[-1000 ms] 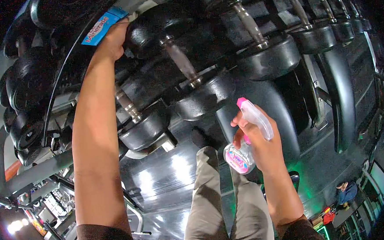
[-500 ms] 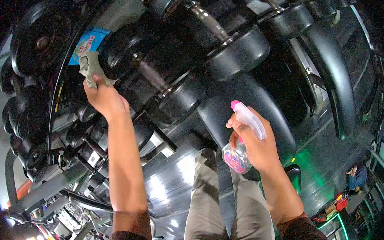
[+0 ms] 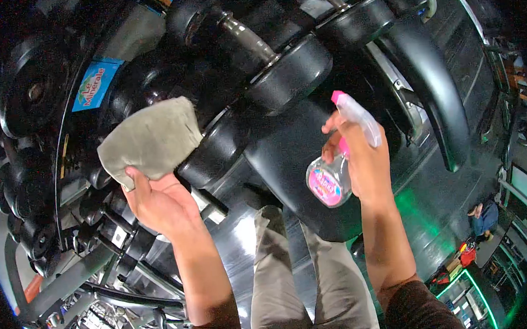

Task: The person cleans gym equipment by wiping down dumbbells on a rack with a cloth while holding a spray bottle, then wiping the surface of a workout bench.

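A greenish-grey cloth (image 3: 150, 138) lies spread over the fingers of my left hand (image 3: 163, 204), palm up, with the thumb pressing its lower edge. It hangs in front of a black dumbbell (image 3: 217, 146) and hides most of that dumbbell's handle. My right hand (image 3: 369, 164) grips a clear spray bottle (image 3: 328, 184) by its neck, below the white and pink trigger head. The bottle is tilted, its pink and blue label facing up. Behind it is a black padded bench (image 3: 293, 162).
More black dumbbells (image 3: 294, 72) line the rack above. A blue sign (image 3: 97, 84) and stacked weight plates (image 3: 35, 88) are at the left. A curved black machine part (image 3: 431, 88) stands at the right. Far off at lower right is another person (image 3: 484, 218).
The cloth, bunched up before, is now spread open across my left hand, which has turned palm up and moved lower. My right hand has raised the spray bottle slightly.
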Motion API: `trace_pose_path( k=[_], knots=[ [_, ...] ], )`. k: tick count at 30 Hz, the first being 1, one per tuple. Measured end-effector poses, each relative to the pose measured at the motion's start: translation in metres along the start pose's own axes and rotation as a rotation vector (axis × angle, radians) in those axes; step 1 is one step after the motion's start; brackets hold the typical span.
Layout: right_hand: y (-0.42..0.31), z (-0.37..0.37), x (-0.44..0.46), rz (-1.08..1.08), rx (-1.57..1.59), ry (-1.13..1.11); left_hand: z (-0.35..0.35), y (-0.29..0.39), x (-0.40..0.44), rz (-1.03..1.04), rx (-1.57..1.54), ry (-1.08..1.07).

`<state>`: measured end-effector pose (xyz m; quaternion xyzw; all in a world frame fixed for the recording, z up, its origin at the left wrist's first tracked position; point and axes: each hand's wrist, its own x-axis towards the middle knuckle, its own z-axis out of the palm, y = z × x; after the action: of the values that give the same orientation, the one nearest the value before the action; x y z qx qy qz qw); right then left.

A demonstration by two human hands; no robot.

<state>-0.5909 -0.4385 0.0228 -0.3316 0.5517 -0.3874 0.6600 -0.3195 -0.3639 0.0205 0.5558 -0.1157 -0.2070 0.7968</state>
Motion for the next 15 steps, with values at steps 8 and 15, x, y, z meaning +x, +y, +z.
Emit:
trace_pose_path(
  k=[8, 15],
  knots=[
    [0.004, 0.01, 0.0, -0.006, -0.152, -0.104, 0.001, 0.006, -0.03, -0.111, -0.018, -0.052],
    [0.011, -0.003, -0.011, 0.062, -0.169, -0.16, 0.056, -0.028, -0.043, 0.013, 0.36, -0.286]
  ],
)
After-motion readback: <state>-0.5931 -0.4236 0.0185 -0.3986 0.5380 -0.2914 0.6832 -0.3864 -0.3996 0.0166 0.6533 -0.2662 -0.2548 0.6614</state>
